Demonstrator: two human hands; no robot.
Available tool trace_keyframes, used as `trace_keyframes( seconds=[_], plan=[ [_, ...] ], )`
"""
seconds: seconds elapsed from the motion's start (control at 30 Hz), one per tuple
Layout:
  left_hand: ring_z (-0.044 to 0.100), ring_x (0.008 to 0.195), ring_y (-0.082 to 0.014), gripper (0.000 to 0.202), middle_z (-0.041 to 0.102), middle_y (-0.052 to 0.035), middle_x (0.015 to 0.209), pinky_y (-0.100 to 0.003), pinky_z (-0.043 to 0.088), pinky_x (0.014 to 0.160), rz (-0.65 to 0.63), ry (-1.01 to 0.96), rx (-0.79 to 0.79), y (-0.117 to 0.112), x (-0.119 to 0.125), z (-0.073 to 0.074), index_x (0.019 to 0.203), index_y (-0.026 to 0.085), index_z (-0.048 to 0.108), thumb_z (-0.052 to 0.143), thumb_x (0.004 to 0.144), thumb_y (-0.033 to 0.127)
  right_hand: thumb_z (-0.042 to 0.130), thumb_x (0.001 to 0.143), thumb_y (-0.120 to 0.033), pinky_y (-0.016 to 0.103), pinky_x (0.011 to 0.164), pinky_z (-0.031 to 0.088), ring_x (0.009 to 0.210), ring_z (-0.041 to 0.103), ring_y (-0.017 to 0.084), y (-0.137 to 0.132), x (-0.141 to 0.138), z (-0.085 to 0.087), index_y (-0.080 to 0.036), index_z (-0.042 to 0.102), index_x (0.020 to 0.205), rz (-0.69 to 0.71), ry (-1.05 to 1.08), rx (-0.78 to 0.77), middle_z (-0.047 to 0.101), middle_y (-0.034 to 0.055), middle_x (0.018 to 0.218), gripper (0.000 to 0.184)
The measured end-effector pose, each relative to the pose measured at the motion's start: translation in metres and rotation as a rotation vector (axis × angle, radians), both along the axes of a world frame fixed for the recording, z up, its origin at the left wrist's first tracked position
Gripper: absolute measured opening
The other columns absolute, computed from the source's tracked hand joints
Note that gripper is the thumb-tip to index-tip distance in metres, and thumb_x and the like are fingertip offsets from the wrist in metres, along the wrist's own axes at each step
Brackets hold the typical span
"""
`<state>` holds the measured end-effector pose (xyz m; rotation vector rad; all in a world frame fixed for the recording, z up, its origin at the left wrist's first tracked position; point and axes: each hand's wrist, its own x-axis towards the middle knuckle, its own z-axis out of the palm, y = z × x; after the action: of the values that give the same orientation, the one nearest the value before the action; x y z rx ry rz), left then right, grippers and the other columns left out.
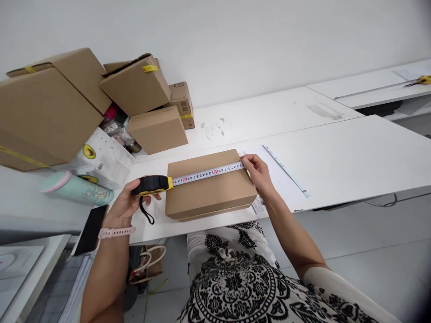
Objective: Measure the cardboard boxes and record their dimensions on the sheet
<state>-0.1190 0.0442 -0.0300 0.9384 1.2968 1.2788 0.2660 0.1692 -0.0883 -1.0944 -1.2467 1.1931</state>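
Note:
A brown cardboard box [208, 195] lies on the white table close to my body. Across its top runs the white blade of a tape measure [153, 185], pulled out from left to right. My left hand [129, 199] grips the black and yellow case just beyond the box's left edge, and a black wrist strap dangles below it. At the box's right edge, my right hand [257, 170] pinches the end of the blade. The blade's tip is hidden by those fingers.
Cardboard boxes [158, 130] are stacked at the back left. A mint tumbler [79, 188] lies beside a white avocado-print box [107, 157]. A dark phone [90, 231] rests at the left table edge. Right of the box is a thin paper strip [286, 170]; another tape measure [424, 80] lies far right.

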Motion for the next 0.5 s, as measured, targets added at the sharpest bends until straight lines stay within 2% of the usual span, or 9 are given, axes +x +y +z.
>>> trace_keyframes(
  seconds=[0.1,0.17,0.27,0.5],
  plan=[
    [0.071,0.052,-0.0253,0.042,0.078,-0.0124,0.073,-0.024,0.043,0.036,-0.012,-0.011,0.019,0.005,-0.003,-0.002,0.089,0.012,0.076,0.078,0.072,0.051,0.068,0.085,-0.058,0.034,0.079,0.048,0.097,0.059,0.021,-0.003,0.000,-0.005,-0.022,0.063,0.081,0.001,0.040,0.035,0.066,0.0060,0.118,0.036],
    [0.071,0.053,-0.0246,0.043,0.079,-0.0119,0.076,-0.024,0.043,0.036,-0.031,-0.005,0.028,0.007,-0.003,-0.001,0.093,0.013,0.076,0.079,0.072,0.051,0.072,0.081,-0.058,0.034,0.079,0.049,0.099,0.060,0.022,-0.002,0.000,-0.009,-0.022,0.062,0.079,0.008,0.064,0.009,0.067,0.0066,0.122,0.037],
    [0.071,0.054,-0.0225,0.042,0.079,-0.0112,0.080,-0.023,0.044,0.036,-0.058,0.012,0.031,0.006,-0.003,0.002,0.096,0.014,0.076,0.078,0.073,0.049,0.076,0.076,-0.058,0.033,0.076,0.050,0.095,0.062,0.022,0.003,0.000,-0.012,-0.022,0.064,0.084,0.036,0.094,-0.053,0.068,0.0071,0.122,0.038],
    [0.071,0.057,-0.0241,0.048,0.078,-0.0142,0.082,-0.023,0.043,0.036,-0.088,0.109,0.019,0.000,-0.009,0.017,0.099,0.010,0.075,0.077,0.071,0.050,0.079,0.077,-0.051,0.033,0.070,0.050,0.081,0.061,0.018,0.010,-0.002,-0.013,-0.022,0.068,0.088,0.070,0.007,-0.029,0.072,0.0066,0.111,0.033]
  ],
)
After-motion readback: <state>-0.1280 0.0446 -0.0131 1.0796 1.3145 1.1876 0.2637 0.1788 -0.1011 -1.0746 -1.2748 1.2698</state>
